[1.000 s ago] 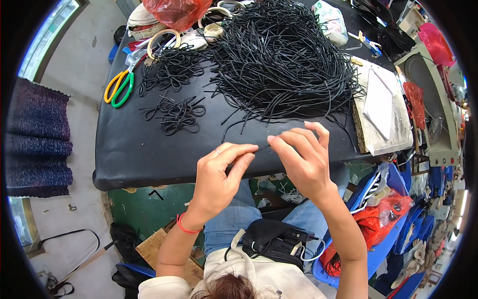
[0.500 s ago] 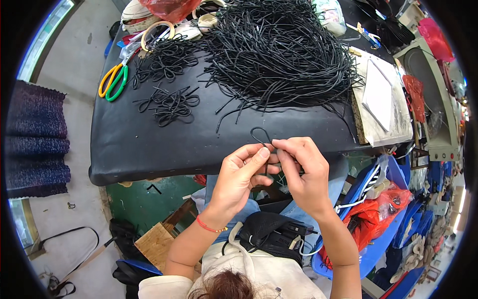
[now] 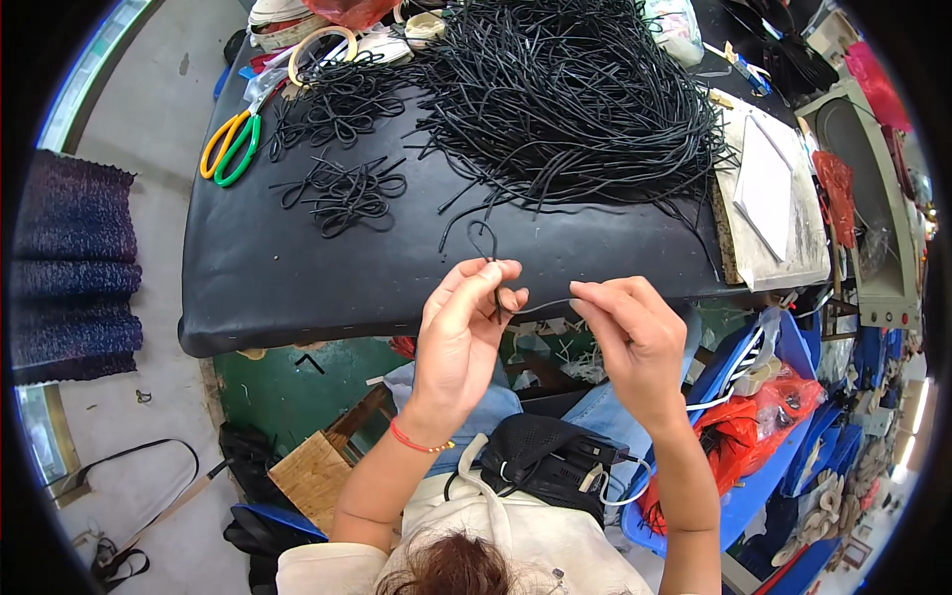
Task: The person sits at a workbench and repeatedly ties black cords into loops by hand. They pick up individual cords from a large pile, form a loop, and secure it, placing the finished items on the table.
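Mid-frame, our left hand (image 3: 458, 332) pinches a looped black cord (image 3: 493, 243); our right hand (image 3: 637, 332) pinches its tail. Probably light, limp; best gripped below the loop.

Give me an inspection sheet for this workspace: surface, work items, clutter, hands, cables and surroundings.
Surface: table covered in smooth black material.
Work items: large heap of black cords; looped black bundles to its left.
Clutter: scissors with yellow and green handles at the table's left; red plastic bag at the far side; white sheet on a pale board at right.
Hands: left hand pinches a looped cord; right hand pinches a strand of it, which runs between them.
Cables: white cable beside a black device at the person's waist.
Surroundings: dark blue curtain at left; green floor below; blue bin holding red bags at right.
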### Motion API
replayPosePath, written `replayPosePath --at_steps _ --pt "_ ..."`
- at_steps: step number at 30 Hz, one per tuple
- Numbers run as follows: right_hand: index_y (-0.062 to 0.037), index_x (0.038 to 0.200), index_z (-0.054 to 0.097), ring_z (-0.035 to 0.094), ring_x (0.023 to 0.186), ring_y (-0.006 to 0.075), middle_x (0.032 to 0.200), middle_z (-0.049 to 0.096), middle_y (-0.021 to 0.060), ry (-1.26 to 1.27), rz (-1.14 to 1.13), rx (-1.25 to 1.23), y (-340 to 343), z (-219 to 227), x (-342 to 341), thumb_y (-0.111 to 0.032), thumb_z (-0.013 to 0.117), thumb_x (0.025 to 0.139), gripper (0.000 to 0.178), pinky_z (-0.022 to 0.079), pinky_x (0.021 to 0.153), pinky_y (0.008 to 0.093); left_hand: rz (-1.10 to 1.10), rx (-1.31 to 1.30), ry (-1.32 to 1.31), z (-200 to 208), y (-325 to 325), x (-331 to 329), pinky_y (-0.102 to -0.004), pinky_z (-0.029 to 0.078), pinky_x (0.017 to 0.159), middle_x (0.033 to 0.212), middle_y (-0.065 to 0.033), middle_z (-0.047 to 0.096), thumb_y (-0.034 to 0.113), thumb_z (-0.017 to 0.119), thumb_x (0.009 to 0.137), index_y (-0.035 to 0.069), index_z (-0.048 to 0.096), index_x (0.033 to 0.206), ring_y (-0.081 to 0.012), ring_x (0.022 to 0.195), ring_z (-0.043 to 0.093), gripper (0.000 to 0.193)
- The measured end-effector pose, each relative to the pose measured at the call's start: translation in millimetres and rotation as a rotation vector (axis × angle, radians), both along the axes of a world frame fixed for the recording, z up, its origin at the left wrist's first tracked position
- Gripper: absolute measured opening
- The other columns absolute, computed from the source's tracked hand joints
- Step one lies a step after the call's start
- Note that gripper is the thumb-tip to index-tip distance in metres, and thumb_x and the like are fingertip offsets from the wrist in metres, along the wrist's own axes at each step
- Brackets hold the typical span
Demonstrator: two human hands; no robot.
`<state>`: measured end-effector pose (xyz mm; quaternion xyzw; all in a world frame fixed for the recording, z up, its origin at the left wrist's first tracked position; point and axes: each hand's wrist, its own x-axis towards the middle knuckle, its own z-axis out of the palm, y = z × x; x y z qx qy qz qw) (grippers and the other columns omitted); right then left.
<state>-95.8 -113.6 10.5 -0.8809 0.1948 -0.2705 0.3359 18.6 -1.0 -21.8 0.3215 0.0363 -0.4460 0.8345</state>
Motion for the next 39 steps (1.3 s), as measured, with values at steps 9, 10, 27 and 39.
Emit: replayPosePath --at_steps 9,10,27,39 --pt "-0.0004 0.088 0.059 0.056 0.068 0.0234 0.078 0.055 0.0092 -0.068 0.072 -0.228 3.6 -1.2 12.3 0.003 0.066 0.07 0.02 0.046 0.057 0.0317 -0.296 0.149 -0.172 3.0 5.6 -3.4 -0.0282 0.052 0.075 0.089 -0.0074 0.064 0.01 0.058 0.087 -0.001 0.061 0.1 -0.0113 0.078 0.061 0.018" --pt "-0.0004 0.088 0.059 0.056 0.068 0.0235 0.078 0.055 0.0092 -0.075 0.072 -0.221 4.3 -1.6 12.6 0.004 0.066 0.07 0.02 0.046 0.057 0.0317 -0.303 0.147 -0.193 2.3 5.8 -2.7 -0.0277 0.052 0.074 0.089 -0.0072 0.064 0.011 0.058 0.086 -0.001 0.061 0.1 -0.0112 0.078 0.06 0.019" --pt "-0.0047 0.087 0.061 0.053 0.072 0.0241 0.079 0.054 0.0088 0.076 0.259 -0.289 -9.5 29.3 -2.4 -0.001 0.059 0.067 0.02 0.045 0.063 0.0344 -0.43 0.413 -1.16 7.6 5.9 0.5 -0.024 0.051 0.068 0.084 -0.0062 0.063 0.007 0.053 0.089 -0.004 0.06 0.097 -0.0111 0.073 0.061 0.016" --pt "0.0021 0.097 0.062 0.06 0.077 0.0125 0.087 0.063 0.0092 0.12 0.01 0.649 15.0 7.0 -12.7 0.001 0.055 0.083 0.016 0.048 0.067 0.025 -0.412 0.293 -0.67 4.7 6.0 1.7 -0.0235 0.049 0.07 0.088 -0.007 0.063 0.008 0.054 0.089 0.0 0.058 0.111 -0.0083 0.076 0.058 0.024"
